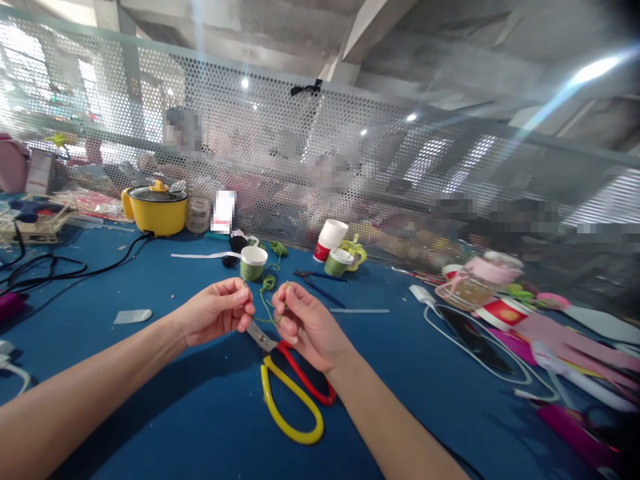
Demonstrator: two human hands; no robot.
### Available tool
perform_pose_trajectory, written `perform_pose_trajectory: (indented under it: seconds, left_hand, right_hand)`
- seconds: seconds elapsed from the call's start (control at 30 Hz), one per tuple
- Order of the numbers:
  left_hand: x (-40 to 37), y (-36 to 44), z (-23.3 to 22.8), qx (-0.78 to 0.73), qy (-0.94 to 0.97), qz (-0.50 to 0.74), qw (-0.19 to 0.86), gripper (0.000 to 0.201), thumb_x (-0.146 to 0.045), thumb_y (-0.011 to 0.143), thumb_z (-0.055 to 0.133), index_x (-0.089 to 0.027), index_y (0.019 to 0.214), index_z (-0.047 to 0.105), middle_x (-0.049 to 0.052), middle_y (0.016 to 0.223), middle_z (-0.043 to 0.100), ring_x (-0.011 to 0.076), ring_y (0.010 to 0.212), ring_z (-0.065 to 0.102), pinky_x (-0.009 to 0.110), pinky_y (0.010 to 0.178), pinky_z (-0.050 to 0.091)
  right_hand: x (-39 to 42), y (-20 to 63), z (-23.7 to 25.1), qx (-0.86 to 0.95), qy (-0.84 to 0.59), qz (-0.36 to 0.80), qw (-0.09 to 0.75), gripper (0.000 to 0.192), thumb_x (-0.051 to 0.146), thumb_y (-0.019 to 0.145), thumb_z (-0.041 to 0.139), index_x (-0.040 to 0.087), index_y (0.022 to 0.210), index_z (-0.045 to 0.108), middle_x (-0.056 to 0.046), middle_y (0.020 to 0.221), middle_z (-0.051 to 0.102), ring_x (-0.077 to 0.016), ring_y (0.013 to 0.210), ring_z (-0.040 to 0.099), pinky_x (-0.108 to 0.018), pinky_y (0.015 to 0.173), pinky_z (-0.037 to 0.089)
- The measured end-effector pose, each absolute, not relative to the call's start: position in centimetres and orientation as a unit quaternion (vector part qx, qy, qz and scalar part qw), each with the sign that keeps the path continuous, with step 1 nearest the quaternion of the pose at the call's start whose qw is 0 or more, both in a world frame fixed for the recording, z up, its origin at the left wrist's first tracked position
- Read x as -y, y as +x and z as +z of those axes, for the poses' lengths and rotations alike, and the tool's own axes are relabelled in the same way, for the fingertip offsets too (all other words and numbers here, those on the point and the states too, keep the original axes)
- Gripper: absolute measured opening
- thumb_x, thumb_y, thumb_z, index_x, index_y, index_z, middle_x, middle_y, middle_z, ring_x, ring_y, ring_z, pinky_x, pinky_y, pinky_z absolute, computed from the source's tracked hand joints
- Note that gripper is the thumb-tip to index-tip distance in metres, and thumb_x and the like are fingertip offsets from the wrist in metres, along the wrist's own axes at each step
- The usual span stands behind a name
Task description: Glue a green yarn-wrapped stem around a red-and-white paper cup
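The left hand [220, 307] and right hand [313, 327] each pinch green yarn [269, 283] above scissors [291, 383] on the blue surface [200, 427].

Yarn [269, 283]: green, strand and clumps alike
Scissors [273, 346]: silver-grey blades, left loop yellow, right loop red
Tabletop [215, 427]: solid blue
Middle cup [253, 269]: green side, white rim and inside
Cup to its right [338, 266]: green side, white rim
Paper cups behind [334, 235]: white above, red below
Pliers [325, 291]: dark blue handles
Far-left pot [163, 217]: yellow body, dark lid, yellow-orange knob
Cord by pot [107, 267]: black
Thin strip [200, 256]: white
Far partition [280, 140]: grey, all-over dotted hole pattern
Right-side cable [429, 323]: white
Right-side phone [467, 337]: black
Right-side sheets [575, 337]: pale pink
Right-side paper cup [504, 313]: red, white rim, gold patch
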State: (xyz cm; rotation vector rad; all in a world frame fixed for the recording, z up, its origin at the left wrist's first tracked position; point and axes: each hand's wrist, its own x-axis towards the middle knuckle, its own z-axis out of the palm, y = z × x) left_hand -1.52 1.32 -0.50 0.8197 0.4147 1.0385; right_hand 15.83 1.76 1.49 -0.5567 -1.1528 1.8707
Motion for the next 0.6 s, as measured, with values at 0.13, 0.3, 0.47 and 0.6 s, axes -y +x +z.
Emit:
perform_pose_trajectory:
  seconds: [0.13,0.3,0.47,0.6]
  left_hand:
    - [-1.44,-1.43,-0.43,-0.198,0.350,0.530,0.746,0.016,-0.020,0.068,0.066,-0.013,0.067,0.052,0.001,0.060,0.063,0.0083,0.050,0.059,0.017,0.049,0.048]
    - [-1.20,-0.98,-0.68,-0.209,0.337,0.533,0.747,0.014,-0.018,0.071,0.063,-0.012,0.067,0.051,0.003,0.064,0.064,0.0089,0.054,0.061,0.017,0.052,0.050]
    - [-0.98,-0.84,-0.85,-0.199,0.365,0.519,0.747,0.017,-0.021,0.069,0.065,-0.012,0.068,0.051,0.002,0.063,0.065,0.0101,0.052,0.062,0.018,0.052,0.050]
    - [-0.90,-0.73,-0.75,-0.191,0.374,0.516,0.747,0.018,-0.022,0.068,0.066,-0.013,0.067,0.051,0.002,0.062,0.065,0.0106,0.052,0.062,0.019,0.052,0.049]
  right_hand:
    - [-1.55,15.48,1.37,0.467,-0.216,0.740,0.432,0.017,0.029,0.071,0.064,0.014,0.080,0.061,0.000,0.075,0.059,-0.0043,0.058,0.053,-0.013,0.047,0.043]
    - [-1.63,15.20,0.87,0.457,-0.224,0.741,0.439,0.017,0.031,0.069,0.066,0.014,0.070,0.062,0.001,0.068,0.061,-0.0047,0.060,0.056,-0.014,0.055,0.046]
    - [-1.77,15.24,0.63,0.434,-0.226,0.758,0.432,0.019,0.032,0.064,0.069,0.015,0.068,0.061,0.003,0.061,0.060,-0.0036,0.051,0.054,-0.012,0.048,0.045]
    - [-1.75,15.22,0.54,0.421,-0.226,0.767,0.428,0.020,0.032,0.063,0.070,0.015,0.067,0.062,0.003,0.059,0.061,-0.0037,0.050,0.055,-0.012,0.047,0.044]
